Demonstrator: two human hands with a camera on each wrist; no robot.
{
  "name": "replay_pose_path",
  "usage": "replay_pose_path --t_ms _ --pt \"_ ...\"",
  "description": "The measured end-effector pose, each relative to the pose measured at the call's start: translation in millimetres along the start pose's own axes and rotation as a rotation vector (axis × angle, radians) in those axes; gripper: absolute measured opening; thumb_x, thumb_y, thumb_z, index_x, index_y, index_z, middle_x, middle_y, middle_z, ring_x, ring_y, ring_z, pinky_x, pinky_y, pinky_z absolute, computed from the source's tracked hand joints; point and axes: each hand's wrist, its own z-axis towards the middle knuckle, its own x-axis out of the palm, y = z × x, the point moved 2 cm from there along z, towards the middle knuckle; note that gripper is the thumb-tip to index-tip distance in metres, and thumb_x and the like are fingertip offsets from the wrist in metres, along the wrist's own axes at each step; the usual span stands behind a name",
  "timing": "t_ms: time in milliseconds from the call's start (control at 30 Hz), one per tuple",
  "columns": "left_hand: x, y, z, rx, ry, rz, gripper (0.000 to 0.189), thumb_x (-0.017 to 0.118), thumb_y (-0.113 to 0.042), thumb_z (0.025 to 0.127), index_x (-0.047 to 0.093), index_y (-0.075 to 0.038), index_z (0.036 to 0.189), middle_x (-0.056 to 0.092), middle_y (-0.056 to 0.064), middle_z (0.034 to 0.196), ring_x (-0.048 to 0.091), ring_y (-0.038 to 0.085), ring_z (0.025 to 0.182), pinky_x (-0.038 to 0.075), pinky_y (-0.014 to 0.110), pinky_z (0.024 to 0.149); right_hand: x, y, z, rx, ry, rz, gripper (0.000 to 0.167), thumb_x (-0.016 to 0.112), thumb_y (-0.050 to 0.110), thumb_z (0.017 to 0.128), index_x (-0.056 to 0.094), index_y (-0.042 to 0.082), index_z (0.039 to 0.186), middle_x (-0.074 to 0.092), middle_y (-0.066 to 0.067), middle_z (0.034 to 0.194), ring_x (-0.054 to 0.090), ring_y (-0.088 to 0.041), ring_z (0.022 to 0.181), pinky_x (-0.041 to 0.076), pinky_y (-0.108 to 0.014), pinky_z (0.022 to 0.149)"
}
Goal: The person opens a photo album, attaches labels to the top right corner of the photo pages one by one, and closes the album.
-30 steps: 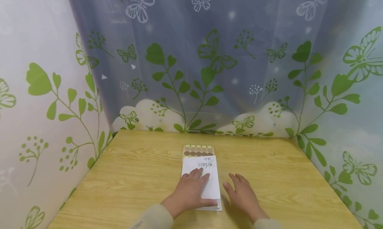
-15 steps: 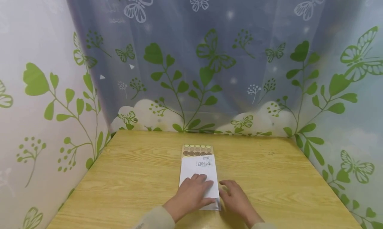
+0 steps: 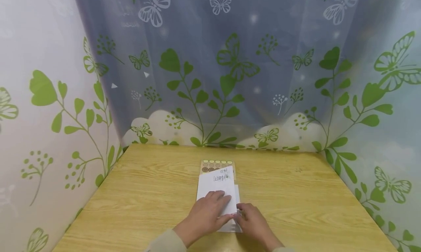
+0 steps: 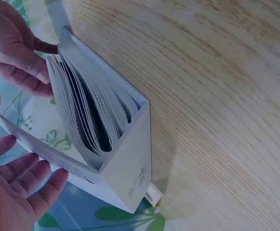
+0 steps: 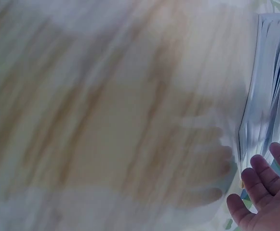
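Note:
A thick white book (image 3: 215, 184) with handwritten-looking characters on its front lies on the table, its cover lifted and turned to the left. In the left wrist view its pages (image 4: 94, 108) fan apart between the covers. My left hand (image 3: 207, 211) lies over the front cover, fingers (image 4: 26, 173) along its outside and thumb at its free edge. At the lower right corner, my right hand (image 3: 253, 221) holds the edge of the page block between thumb and fingers. The right wrist view shows the right hand (image 5: 267, 192) beside the book, its grip partly out of frame.
A brown card (image 3: 205, 165) with rows of round yellow and brown discs lies behind the book, partly covered by it. The wooden table (image 3: 296, 193) extends on both sides. A printed curtain (image 3: 197, 80) with butterflies and leaves encloses the back and sides.
My right hand has moved left from beside the book to its right edge. The cover has lifted and shifted left, baring white pages at the right. My left hand stays on the cover.

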Motion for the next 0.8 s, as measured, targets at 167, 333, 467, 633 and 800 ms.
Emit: replay_pose_path --t_ms 167,333,467,633,800 --pt "-2.3 3.6 -2.6 -0.032 0.007 -0.042 0.053 0.062 -0.047 0.095 0.061 -0.011 0.134 0.060 0.009 0.131 0.057 0.025 0.119 0.054 0.040 0.089 4 0 0.1 -0.046 -0.007 -0.020 0.034 0.071 0.018 0.090 0.066 -0.005 0.114 0.067 -0.017 0.103 0.063 -0.037 0.098 0.050 -0.056 0.087" --pt "-6.4 7.4 -5.9 -0.056 -0.007 -0.084 0.052 0.063 -0.044 0.095 0.060 -0.010 0.134 0.059 0.009 0.132 0.056 0.025 0.120 0.054 0.041 0.091 6 2 0.9 -0.048 -0.012 -0.067 0.031 0.071 0.016 0.089 0.067 -0.003 0.113 0.067 -0.018 0.104 0.063 -0.038 0.098 0.051 -0.056 0.086" --pt "-10.9 10.3 -9.0 -0.070 -0.024 -0.122 0.052 0.064 -0.041 0.095 0.059 -0.008 0.134 0.059 0.011 0.133 0.056 0.026 0.121 0.053 0.042 0.094 9 4 2.3 -0.040 -0.013 -0.093 0.030 0.071 0.015 0.088 0.067 -0.003 0.112 0.066 -0.018 0.104 0.063 -0.037 0.098 0.051 -0.055 0.087" --pt "-15.6 13.5 -12.1 -0.072 -0.048 -0.158 0.051 0.064 -0.037 0.096 0.058 -0.005 0.135 0.059 0.012 0.133 0.056 0.028 0.121 0.051 0.043 0.097 11 5 2.7 -0.029 -0.011 -0.109 0.030 0.071 0.016 0.088 0.068 -0.002 0.111 0.066 -0.016 0.104 0.063 -0.035 0.097 0.051 -0.053 0.086" --pt "-19.8 17.8 -15.2 -0.075 -0.080 -0.196 0.049 0.065 -0.033 0.095 0.058 -0.004 0.135 0.059 0.012 0.131 0.058 0.028 0.119 0.049 0.042 0.100 13 5 3.4 -0.016 -0.007 -0.143 0.030 0.072 0.019 0.088 0.068 0.000 0.111 0.065 -0.016 0.104 0.063 -0.036 0.095 0.052 -0.054 0.084"
